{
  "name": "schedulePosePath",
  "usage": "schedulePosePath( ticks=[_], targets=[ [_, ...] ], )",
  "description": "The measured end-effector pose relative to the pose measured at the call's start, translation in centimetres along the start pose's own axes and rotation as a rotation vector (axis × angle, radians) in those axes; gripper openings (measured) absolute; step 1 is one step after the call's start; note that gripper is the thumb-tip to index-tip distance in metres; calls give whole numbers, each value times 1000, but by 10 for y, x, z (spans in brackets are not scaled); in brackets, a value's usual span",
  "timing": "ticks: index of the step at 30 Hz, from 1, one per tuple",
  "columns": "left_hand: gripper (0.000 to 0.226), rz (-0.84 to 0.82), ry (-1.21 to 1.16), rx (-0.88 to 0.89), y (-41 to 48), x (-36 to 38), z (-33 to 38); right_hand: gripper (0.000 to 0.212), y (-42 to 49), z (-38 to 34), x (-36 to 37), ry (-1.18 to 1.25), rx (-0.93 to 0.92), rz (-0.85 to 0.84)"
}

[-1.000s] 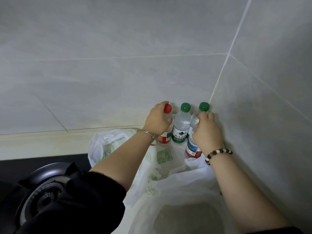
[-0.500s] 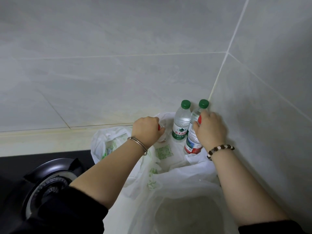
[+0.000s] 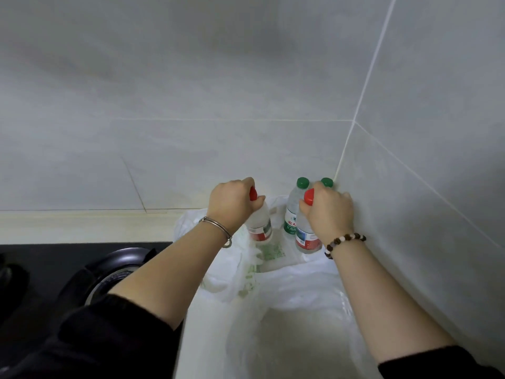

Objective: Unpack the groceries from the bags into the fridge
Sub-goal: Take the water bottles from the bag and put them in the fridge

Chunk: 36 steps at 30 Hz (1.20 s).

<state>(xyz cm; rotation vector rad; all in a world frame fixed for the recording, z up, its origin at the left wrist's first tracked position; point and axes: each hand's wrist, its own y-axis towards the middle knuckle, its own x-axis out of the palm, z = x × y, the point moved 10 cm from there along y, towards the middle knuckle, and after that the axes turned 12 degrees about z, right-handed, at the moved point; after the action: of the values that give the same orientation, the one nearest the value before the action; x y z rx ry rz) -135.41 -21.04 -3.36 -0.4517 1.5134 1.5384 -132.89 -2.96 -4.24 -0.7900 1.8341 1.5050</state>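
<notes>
Item: two red-capped bottles, left of the wall corner. Left hand wraps one neck; right hand wraps another. Risk: neck-only holds slip; green-capped bottle behind gets toppled.

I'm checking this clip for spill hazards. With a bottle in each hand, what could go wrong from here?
The right hand lifts its red-capped bottle right beside two standing green-capped bottles; a bump could topple them. Both hands grip near the caps, so a bottle might slip. The loose plastic bag below could snag.
</notes>
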Motion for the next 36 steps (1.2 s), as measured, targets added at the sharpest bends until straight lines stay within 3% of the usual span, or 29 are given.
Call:
schedulePosePath(
  ticks=[3,9,17,23,31,36],
  targets=[
    [29,116,-25,-40,-4,-53,-6,28,-3,-27,-31,124,1,13],
    [29,233,29,-176,-37,-152,-54,32,-19,-120,-86,245,-184,14],
    [25,347,237,-551,-174,-290,-156,27,-95,-292,-154,519,-516,-16],
    [25,484,458,-838,-332,-402,-192,29,-217,-414,-196,824,-769,-194],
    [26,469,708,-1099,-536,-537,-168,25,-412,-506,-320,1133,-1101,-380],
    [23,344,865,-1178,-640,-621,-119,28,-533,-528,-421,1223,-1335,-454]
  ],
)
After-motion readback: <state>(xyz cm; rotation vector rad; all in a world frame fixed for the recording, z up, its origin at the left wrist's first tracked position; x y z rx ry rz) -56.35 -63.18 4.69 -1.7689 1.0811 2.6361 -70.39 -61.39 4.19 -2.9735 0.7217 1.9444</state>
